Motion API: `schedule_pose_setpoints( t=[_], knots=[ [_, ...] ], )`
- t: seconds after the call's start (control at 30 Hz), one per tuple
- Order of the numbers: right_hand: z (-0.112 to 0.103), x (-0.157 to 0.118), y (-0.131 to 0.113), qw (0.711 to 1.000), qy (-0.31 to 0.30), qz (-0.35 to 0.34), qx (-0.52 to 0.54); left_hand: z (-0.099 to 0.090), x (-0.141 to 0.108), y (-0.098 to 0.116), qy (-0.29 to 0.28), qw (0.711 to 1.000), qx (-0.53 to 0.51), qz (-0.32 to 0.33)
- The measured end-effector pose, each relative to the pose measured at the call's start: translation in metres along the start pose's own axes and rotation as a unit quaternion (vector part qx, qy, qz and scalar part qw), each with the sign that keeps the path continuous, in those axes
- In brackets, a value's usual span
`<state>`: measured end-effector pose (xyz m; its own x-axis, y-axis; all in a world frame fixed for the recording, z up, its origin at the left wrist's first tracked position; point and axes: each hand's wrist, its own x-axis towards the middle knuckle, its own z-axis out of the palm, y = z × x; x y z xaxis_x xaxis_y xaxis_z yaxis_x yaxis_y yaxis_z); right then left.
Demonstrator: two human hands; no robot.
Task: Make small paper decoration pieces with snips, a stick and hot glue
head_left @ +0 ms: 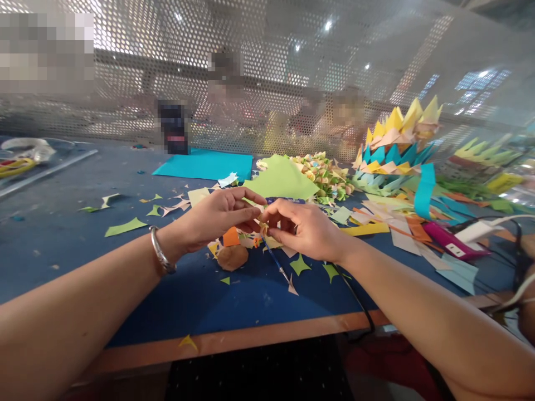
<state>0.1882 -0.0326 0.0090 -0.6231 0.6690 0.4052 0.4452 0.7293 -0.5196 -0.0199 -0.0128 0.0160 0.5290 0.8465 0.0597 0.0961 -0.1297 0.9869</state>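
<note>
My left hand (228,217) and my right hand (305,225) meet over the near middle of the blue table, both with bent, closed fingers. Between their fingertips is a small pale yellowish paper piece (263,227), mostly covered by the fingers. A thin blue tool with a pointed metal tip (276,257) slants down from just below the fingertips; its upper end is hidden. Beside my left hand lie a round brown piece (233,258) and an orange paper scrap (230,236). Green star-shaped offcuts (300,265) rest under my right hand.
Behind my hands are a light green sheet (281,177), a blue sheet (204,165) and a heap of small folded paper pieces (328,175). Zigzag-edged coloured paper (397,147) is stacked at right, near a magenta power strip (453,240) with cables. A perforated metal screen (267,50) borders the back.
</note>
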Motion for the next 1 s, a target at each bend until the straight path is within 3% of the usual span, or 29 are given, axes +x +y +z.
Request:
schedule_pose_setpoints(
  t=[0.37,0.73,1.0],
  knots=[
    [-0.0003,0.0019,0.0012,0.999,0.029,0.014,0.020,0.0035,-0.0030,0.0023,0.003,0.987,0.105,0.124],
    [-0.0010,0.0012,0.0006,0.997,0.055,0.041,0.034,-0.0036,-0.0019,0.0004,-0.044,0.989,0.085,0.116],
    [-0.0010,0.0021,0.0014,0.997,0.050,0.053,0.031,0.0010,-0.0045,-0.0021,-0.012,0.981,0.140,0.137]
  ],
)
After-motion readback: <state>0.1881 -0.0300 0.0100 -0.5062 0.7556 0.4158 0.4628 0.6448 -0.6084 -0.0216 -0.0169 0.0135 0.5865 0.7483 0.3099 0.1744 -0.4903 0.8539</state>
